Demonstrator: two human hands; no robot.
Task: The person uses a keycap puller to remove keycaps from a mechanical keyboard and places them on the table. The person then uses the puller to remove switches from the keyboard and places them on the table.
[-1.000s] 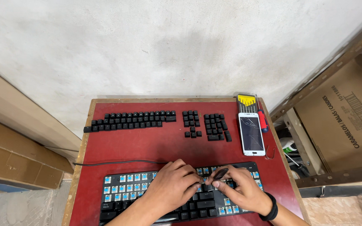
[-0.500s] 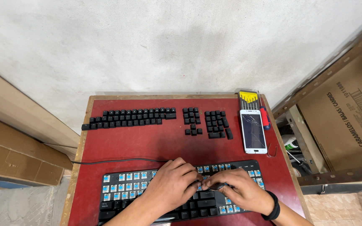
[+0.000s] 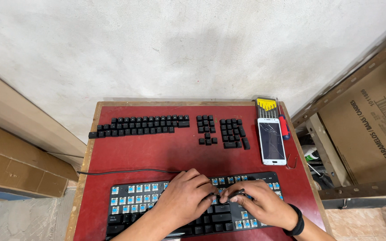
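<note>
A black mechanical keyboard (image 3: 130, 209) lies at the near edge of the red table (image 3: 175, 151), many of its blue switches bare. My left hand (image 3: 184, 196) rests on its middle, fingers curled over the keys. Beside it, my right hand (image 3: 262, 203) pinches a thin black tool (image 3: 235, 193) down at a key. A black band is on the right wrist. Removed black keycaps (image 3: 141, 125) lie in rows at the far side, with two smaller groups (image 3: 222, 131) to their right.
A white phone with a cracked screen (image 3: 271, 140) lies at the right side, next to a red-handled screwdriver (image 3: 284, 126) and a yellow case of small screwdrivers (image 3: 266, 105). A black cable (image 3: 121, 171) crosses the table. Cardboard boxes (image 3: 367, 120) stand on the right, a plaster wall behind.
Both hands have stayed on the middle of the keyboard. The right hand's fingers have shifted slightly with the tool. The view has tilted a little.
</note>
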